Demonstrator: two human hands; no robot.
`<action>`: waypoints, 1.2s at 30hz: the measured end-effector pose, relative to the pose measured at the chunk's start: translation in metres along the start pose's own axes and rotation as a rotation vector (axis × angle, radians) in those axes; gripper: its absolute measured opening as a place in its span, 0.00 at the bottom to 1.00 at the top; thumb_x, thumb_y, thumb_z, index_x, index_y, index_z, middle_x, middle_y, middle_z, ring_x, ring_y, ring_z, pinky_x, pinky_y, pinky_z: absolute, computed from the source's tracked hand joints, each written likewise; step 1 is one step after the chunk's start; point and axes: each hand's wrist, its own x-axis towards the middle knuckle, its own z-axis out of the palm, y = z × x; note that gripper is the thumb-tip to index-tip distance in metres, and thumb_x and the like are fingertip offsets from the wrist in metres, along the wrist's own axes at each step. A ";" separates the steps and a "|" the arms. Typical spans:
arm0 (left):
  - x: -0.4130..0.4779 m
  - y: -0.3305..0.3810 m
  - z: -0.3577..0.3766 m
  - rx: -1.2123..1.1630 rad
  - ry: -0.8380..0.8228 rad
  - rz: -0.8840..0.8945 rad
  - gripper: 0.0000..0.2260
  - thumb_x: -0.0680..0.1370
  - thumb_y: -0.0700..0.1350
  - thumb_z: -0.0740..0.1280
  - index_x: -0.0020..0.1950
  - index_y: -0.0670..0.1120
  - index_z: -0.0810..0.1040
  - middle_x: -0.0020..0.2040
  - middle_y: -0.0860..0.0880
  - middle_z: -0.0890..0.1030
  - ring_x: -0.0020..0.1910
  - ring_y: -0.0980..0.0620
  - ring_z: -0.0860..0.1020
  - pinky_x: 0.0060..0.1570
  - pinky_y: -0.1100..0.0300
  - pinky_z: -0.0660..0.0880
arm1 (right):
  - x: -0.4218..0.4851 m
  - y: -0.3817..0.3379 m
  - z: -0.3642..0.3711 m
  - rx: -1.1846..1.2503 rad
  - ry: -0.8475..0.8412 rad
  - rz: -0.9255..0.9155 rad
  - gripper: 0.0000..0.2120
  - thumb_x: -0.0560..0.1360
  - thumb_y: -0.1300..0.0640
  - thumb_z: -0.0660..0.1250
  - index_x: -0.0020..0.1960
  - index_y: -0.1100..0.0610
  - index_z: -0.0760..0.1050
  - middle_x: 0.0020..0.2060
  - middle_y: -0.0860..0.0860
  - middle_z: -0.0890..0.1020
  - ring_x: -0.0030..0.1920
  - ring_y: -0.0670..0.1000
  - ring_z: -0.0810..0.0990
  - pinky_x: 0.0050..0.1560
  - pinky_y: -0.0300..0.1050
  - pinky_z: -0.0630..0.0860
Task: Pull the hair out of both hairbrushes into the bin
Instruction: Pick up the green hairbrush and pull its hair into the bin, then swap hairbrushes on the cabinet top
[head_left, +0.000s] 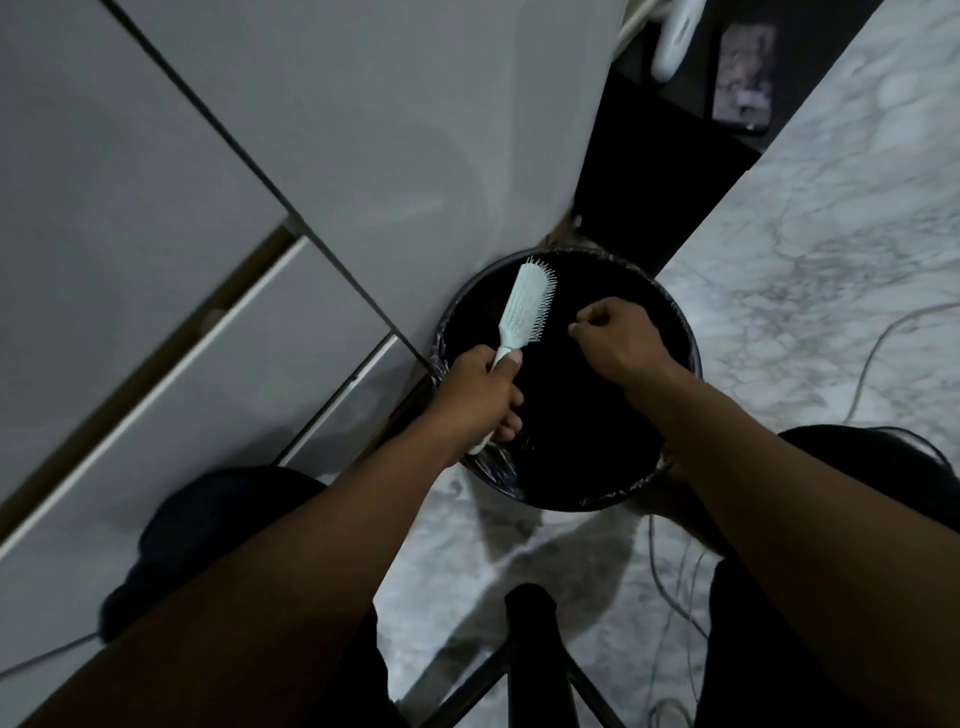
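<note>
A round black bin (680, 332) lined with a clear plastic bag stands on the floor in front of me. My left hand (480, 392) grips the handle of a pale mint hairbrush (524, 306) and holds it over the bin, bristles turned to the right. My right hand (618, 338) hovers over the bin a short way right of the brush head, fingers pinched together. Whether hair is between those fingers is too dark to tell. A second white brush-like object (675, 39) lies on a dark surface at the top.
White cabinet drawers (208, 260) rise at the left, touching the bin. Marble floor (831, 260) spreads to the right with thin cables (872, 353) on it. A phone (743, 78) lies at the top right. A black stool frame (530, 649) stands between my knees.
</note>
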 end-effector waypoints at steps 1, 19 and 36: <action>-0.006 0.009 -0.001 0.015 0.020 0.028 0.10 0.85 0.50 0.60 0.46 0.48 0.72 0.36 0.44 0.77 0.21 0.53 0.72 0.22 0.61 0.72 | -0.007 -0.010 -0.009 -0.019 0.000 -0.031 0.03 0.77 0.55 0.67 0.46 0.53 0.78 0.42 0.51 0.83 0.44 0.52 0.81 0.46 0.45 0.75; -0.201 0.186 -0.044 0.254 0.404 0.535 0.19 0.83 0.54 0.61 0.50 0.39 0.82 0.35 0.48 0.77 0.35 0.47 0.74 0.37 0.55 0.67 | -0.160 -0.202 -0.150 -0.018 0.151 -0.475 0.08 0.75 0.52 0.70 0.52 0.54 0.80 0.54 0.52 0.82 0.57 0.54 0.79 0.64 0.53 0.76; -0.362 0.272 -0.137 0.328 0.745 0.807 0.11 0.83 0.51 0.60 0.55 0.45 0.75 0.47 0.49 0.79 0.40 0.56 0.74 0.33 0.61 0.66 | -0.302 -0.358 -0.179 -0.065 0.187 -0.852 0.04 0.73 0.51 0.71 0.45 0.51 0.80 0.49 0.50 0.82 0.46 0.51 0.80 0.40 0.42 0.71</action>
